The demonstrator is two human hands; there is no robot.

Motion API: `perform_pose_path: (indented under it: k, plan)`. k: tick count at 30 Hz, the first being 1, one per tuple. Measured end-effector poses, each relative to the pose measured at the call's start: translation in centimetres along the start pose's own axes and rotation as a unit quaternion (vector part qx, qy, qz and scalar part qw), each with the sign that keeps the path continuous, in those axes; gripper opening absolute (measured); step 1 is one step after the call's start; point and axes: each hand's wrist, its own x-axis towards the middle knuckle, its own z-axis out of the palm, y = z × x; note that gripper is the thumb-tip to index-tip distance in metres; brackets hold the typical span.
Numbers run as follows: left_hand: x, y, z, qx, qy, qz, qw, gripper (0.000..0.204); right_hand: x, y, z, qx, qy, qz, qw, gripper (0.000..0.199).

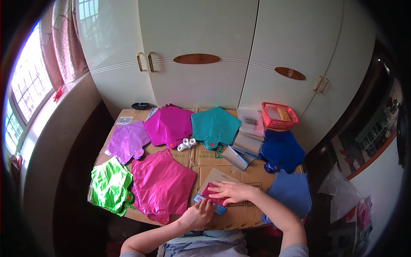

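Observation:
In front of me lies a small folded magenta foil piece [210, 191], which looks like a deflated balloon, with a blue printed card [219, 210] along its near edge. My right hand [231, 192] rests on the foil, fingers stretched out and spread. At the card's near left side, my left hand [199, 214] has its fingers curled and pinched on the card. A grey-brown flat card [217, 174] sticks out beyond the foil. To the left of my hands, a large flat pink foil balloon [162, 184] spreads over the cardboard.
Flat foil stacks ring the cardboard-covered table [177, 157]: green [110, 184], lilac [127, 140], purple [170, 126], teal [215, 127], dark blue [282, 150] and light blue [291, 192]. White rolls [186, 144], silvery strips [234, 157] and a red basket [279, 115] stand farther back, before white cabinets [197, 30].

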Motion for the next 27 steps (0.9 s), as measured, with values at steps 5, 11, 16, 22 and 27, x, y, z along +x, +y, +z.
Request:
perform_pose_path:
  k: [5, 11, 16, 22, 27]
  plan:
    - [-0.4, 0.0, -0.3, -0.019, 0.011, -0.007, 1.000, 0.045, -0.3, 0.1, 0.8, -0.005, 0.008, 0.015, 1.000, 0.063]
    - [-0.3, -0.1, -0.8, -0.065, -0.007, -0.020, 0.998, 0.046, -0.4, 0.1, 2.0, -0.024, 0.014, 0.030, 0.999, 0.063]
    - [-0.2, -0.1, -0.7, -0.064, -0.021, -0.018, 0.998, 0.048, -0.2, -0.4, 1.6, -0.037, -0.004, 0.046, 0.998, 0.062]
    - [-0.3, -0.2, -0.6, -0.068, -0.004, -0.024, 0.997, 0.047, 0.0, -0.8, 1.9, -0.026, -0.014, 0.060, 0.998, 0.060]
    - [-0.4, -0.4, -0.1, -0.093, -0.022, -0.025, 0.995, 0.047, 0.1, -1.3, 1.9, -0.027, -0.032, 0.076, 0.996, 0.055]
